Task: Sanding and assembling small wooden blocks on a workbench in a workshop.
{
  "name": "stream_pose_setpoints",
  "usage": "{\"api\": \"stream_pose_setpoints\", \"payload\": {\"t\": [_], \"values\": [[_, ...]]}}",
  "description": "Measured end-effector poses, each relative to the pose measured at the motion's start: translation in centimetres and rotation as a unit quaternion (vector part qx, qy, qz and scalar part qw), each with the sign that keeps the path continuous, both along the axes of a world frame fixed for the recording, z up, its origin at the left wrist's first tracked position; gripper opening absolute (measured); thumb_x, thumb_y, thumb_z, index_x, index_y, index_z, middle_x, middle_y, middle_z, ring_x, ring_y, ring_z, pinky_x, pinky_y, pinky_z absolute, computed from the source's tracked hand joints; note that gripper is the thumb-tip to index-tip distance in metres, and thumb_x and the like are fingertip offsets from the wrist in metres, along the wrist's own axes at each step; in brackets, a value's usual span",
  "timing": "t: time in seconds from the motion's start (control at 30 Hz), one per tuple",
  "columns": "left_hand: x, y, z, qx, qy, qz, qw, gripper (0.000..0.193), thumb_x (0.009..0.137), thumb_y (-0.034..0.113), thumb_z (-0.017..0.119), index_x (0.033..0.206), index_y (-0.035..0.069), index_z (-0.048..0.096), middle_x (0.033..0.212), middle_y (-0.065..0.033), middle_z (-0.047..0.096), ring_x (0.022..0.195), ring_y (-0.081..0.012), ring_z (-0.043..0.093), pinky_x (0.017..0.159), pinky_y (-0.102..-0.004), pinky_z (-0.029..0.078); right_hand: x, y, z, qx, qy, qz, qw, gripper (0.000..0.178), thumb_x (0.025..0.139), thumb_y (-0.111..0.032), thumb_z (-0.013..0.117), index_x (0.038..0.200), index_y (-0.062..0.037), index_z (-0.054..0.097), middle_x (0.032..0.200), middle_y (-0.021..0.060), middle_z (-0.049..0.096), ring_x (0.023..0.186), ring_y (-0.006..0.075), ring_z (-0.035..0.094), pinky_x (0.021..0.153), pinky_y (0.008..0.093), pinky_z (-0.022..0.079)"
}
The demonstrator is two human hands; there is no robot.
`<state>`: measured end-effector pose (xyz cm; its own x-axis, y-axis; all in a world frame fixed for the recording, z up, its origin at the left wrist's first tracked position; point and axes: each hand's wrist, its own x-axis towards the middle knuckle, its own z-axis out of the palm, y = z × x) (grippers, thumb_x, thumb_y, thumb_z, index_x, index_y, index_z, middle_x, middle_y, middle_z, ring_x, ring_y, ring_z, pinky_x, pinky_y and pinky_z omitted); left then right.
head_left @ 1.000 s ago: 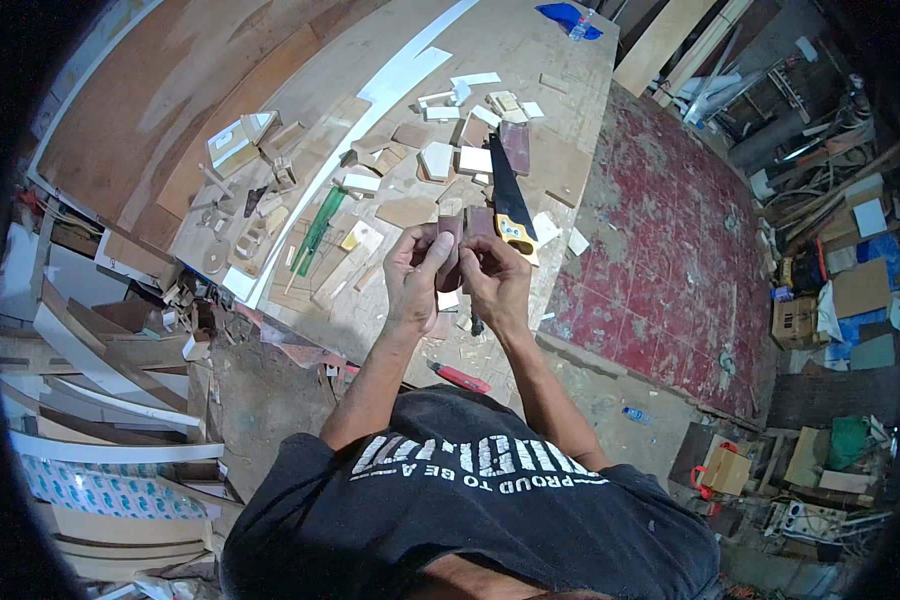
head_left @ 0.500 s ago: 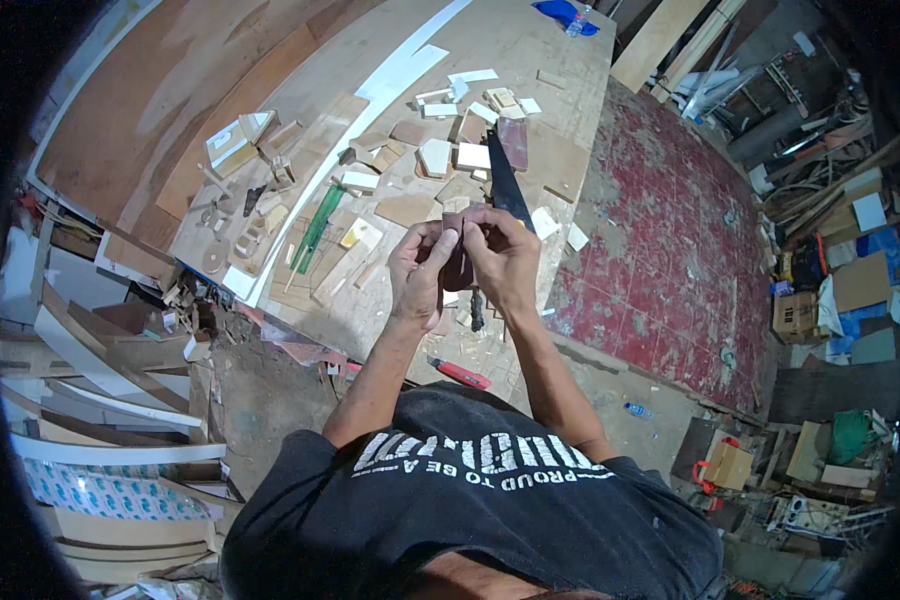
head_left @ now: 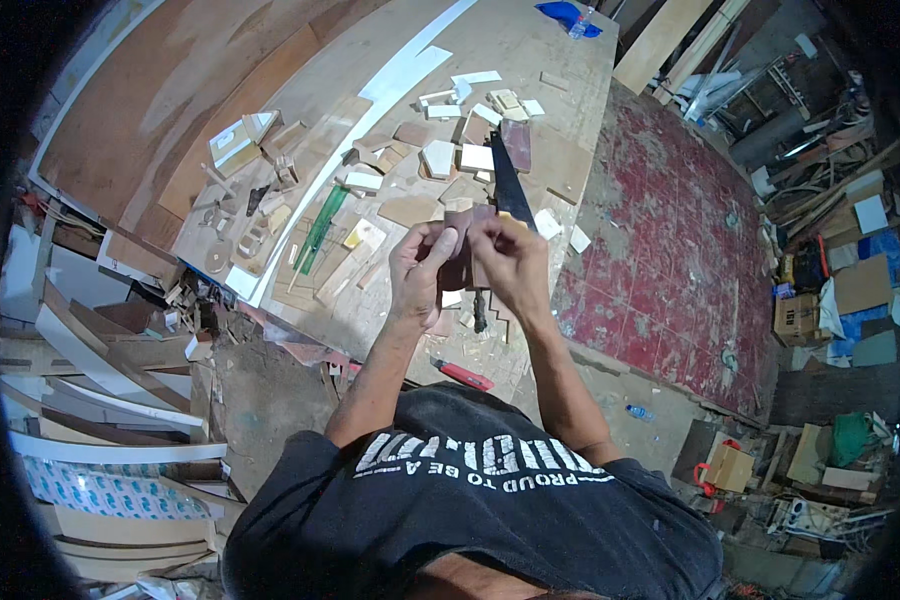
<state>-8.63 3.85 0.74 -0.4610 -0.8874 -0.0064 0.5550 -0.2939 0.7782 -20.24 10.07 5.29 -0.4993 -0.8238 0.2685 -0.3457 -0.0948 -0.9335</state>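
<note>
Over the near part of the workbench, both my hands are raised close together around a dark reddish-brown piece of sandpaper [head_left: 459, 268]. My left hand [head_left: 420, 265] grips its left side, thumb lying on top. On the other side my right hand [head_left: 513, 262] has its fingers pinched at the sheet's right edge. A small pale wood block [head_left: 459, 205] shows just beyond the sheet; whether it is held or lies behind is unclear. Past my right hand lies a handsaw [head_left: 510, 180] with a dark blade, its handle partly hidden below my hands.
Wood offcuts [head_left: 437, 158] litter the workbench [head_left: 560, 60], along with a green ruler-like strip [head_left: 320, 228]. A red utility knife [head_left: 461, 374] lies at the near edge. Another brown sheet [head_left: 516, 146] is beyond the saw. Curved wooden parts [head_left: 120, 450] stand at left; red flooring [head_left: 660, 250] stretches right.
My right hand has shifted slightly right, away from the left, and more of the sandpaper shows between them. My left hand has stayed nearly still.
</note>
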Motion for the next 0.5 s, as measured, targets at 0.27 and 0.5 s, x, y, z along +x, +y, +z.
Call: {"api": "stream_pose_setpoints", "payload": {"t": [0.27,0.5], "values": [[0.2,-0.7,1.0,0.017,0.007,-0.017,1.0,0.014,0.091,0.016,0.067,0.097,0.003,0.063,0.085,0.0,0.064,0.074,-0.0051,0.057,0.07,-0.0213,0.046,-1.0,0.2,-0.5,0.033,-0.325,0.066,0.943,0.009,0.086,0.0,0.066,0.094,0.0038,0.068,0.08,0.005,0.065,0.068,0.0088,0.058,0.059,0.0226,0.045],[0.3,-0.2,1.8,0.03,0.023,-0.041,0.998,0.012,0.092,0.015,0.066,0.097,0.004,0.064,0.086,0.0003,0.065,0.074,-0.0048,0.057,0.071,-0.0218,0.047,-1.1,0.4,0.1,-0.017,-0.368,0.092,0.925,0.011,0.086,-0.002,0.067,0.096,0.0028,0.067,0.077,0.0034,0.063,0.065,0.009,0.056,0.057,0.0219,0.043]]}}
